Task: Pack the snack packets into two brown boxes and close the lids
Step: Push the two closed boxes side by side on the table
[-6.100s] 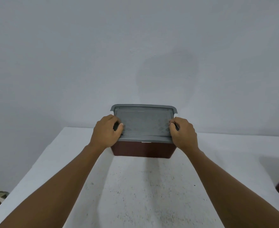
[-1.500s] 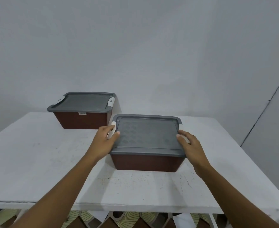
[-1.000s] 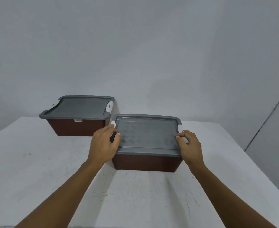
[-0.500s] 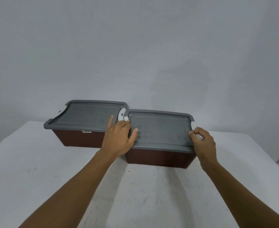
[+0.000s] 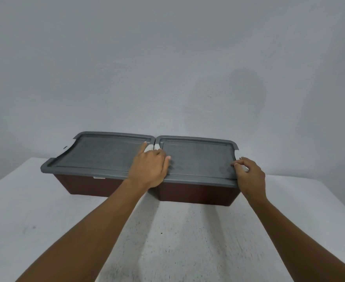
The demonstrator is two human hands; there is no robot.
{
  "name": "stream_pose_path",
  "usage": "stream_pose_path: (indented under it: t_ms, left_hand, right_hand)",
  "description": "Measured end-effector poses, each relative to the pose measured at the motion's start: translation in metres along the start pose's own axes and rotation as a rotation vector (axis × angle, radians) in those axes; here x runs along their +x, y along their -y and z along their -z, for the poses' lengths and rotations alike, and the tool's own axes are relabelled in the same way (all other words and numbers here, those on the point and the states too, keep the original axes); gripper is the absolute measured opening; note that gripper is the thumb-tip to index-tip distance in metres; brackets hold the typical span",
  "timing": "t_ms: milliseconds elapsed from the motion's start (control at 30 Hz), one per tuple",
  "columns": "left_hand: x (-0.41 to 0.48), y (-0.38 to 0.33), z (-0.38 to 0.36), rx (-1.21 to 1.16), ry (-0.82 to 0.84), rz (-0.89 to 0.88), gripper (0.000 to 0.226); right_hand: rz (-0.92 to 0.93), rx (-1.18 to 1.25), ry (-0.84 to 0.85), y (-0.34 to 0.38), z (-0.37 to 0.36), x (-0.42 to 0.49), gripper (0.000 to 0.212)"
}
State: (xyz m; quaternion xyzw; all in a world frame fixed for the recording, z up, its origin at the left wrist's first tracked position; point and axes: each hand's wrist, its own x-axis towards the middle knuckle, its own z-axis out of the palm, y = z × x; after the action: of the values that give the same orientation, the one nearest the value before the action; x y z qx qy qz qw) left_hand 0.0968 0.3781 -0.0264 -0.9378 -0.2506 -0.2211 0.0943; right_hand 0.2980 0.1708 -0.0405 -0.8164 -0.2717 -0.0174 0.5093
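Head view: the left brown box (image 5: 86,185) and the right brown box (image 5: 196,194) stand side by side, ends meeting, at the back of the white tabletop (image 5: 25,200), each under a grey lid (image 5: 102,153). The left hand (image 5: 149,169) lies flat, palm down, over the seam, just below two white latches (image 5: 148,147). The right hand (image 5: 249,176) curls at the right box's outer lid edge; whether it grips anything cannot be told.

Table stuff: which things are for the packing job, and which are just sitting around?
For the job: left brown box, left lid, right brown box, right lid, left hand resting across both lids, right hand at the right lid's end. No snack packets show.
Just there: white table, grey wall.
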Motion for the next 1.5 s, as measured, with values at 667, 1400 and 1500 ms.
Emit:
stream_pose_path:
  t_ms: [667, 1400, 1500]
  left_hand:
    - [-0.044, 0.096, 0.033, -0.153, 0.387, -0.182, 0.082]
    - [-0.052, 0.154, 0.017, -0.077, 0.166, -0.186, 0.084]
    - [-0.05, 0.151, 0.016, -0.06, 0.139, -0.16, 0.083]
  right_hand:
    - [0.66, -0.602, 0.416, 0.082, -0.074, -0.048, 0.056]
    - [0.55, -0.665, 0.153, 0.071, -0.074, -0.043, 0.06]
    - [0.545, -0.688, 0.035, 0.066, -0.079, -0.043, 0.042]
